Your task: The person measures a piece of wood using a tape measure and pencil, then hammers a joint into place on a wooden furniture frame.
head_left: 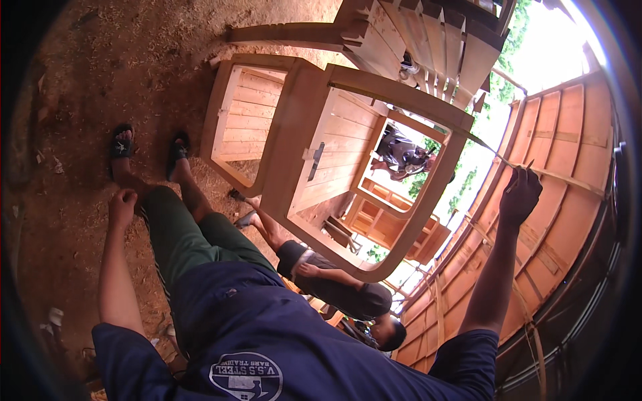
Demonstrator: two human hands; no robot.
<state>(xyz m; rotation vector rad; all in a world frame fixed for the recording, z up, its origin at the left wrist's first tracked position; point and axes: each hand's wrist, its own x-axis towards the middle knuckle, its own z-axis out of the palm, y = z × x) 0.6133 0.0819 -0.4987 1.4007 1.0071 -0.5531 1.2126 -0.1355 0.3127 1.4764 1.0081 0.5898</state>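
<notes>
My right hand (520, 195) is raised on the right, closed around a slim tool (493, 152) with a thin, dark, tapering end. That end reaches toward the upper corner of a large wooden furniture frame (428, 110) with rounded corners; whether it touches cannot be told. My left hand (122, 207) hangs beside my knee, its fingers curled in, and what they may hold is hidden. On the inner side of the frame is a dark, narrow metal piece (316, 162). Planks line the openings of the frame.
Slatted wooden furniture (394, 40) stands beyond the frame. A person in dark clothes (348, 287) is close on my right, another (400, 155) shows through the frame. A battened wooden panel wall (555, 147) rises at right. Shavings cover the dirt floor (134, 60).
</notes>
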